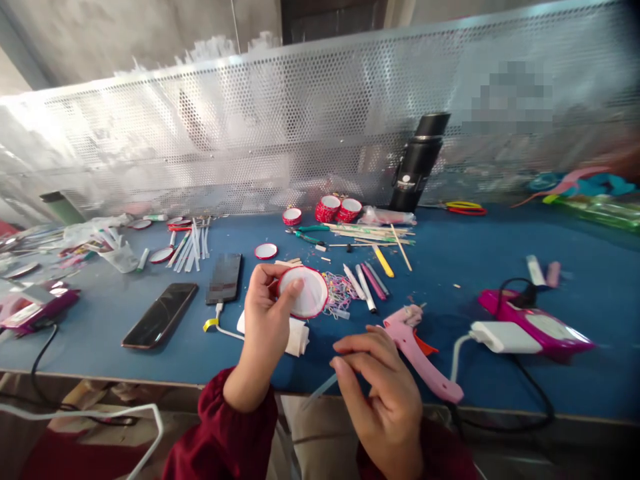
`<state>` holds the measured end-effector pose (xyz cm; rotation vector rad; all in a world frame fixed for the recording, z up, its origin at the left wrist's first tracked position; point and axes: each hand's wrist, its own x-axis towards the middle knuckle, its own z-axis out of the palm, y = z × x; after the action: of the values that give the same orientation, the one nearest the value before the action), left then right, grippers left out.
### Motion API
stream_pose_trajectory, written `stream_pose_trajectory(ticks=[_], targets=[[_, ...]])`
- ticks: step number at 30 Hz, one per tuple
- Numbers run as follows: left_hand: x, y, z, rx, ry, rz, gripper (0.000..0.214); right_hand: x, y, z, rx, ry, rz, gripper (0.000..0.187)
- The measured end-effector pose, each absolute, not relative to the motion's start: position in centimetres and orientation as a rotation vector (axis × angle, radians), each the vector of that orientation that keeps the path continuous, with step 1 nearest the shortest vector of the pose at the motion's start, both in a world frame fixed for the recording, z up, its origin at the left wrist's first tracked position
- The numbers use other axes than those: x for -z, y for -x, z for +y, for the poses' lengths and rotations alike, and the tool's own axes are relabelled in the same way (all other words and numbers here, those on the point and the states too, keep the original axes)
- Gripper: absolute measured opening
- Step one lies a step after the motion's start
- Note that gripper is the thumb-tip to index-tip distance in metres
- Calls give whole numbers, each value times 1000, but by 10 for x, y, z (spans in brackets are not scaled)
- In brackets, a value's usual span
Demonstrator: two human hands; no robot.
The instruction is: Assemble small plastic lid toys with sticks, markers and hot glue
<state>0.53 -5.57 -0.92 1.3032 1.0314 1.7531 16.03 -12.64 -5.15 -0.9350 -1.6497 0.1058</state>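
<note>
Red-rimmed disc (316,303) is up over the worktop (450,253), pinched in my left grip (269,317), thumb on its white face. Can't tell if the right grip (384,392), curled beside the pink glue gun (425,367), is pinching that clear strip (323,387). Looks like a holding step; next move probably calls for a steady disc.

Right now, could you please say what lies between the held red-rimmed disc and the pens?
The head view shows tangled pastel strands between the disc and the pens.
</note>
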Motion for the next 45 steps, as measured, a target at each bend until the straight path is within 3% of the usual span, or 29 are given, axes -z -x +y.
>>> stream_pose_trajectory(ticks=[4,9,17,21,38,45], targets=[[11,-5,-53,-1653,-1350,978,21,50,-160,-122,-33,995,-1590,10],[8,-8,-60,-1498,-1433,890,22,49,-157,-117,-45,1143,-1473,40],[8,-4,-61,-1423,-1705,800,31,51,-152,-117,-95,1094,-1485,40],[10,-5,-60,-1408,-1779,831,24,51,-152,-116,-147,1078,-1491,43],[16,-7,-58,-1499,-1531,875,23,61,-149,-112,-305,1019,-1478,45],[18,3,-69,-1123,-1156,729,36,50,-154,-118,-285,1009,-1569,44]])
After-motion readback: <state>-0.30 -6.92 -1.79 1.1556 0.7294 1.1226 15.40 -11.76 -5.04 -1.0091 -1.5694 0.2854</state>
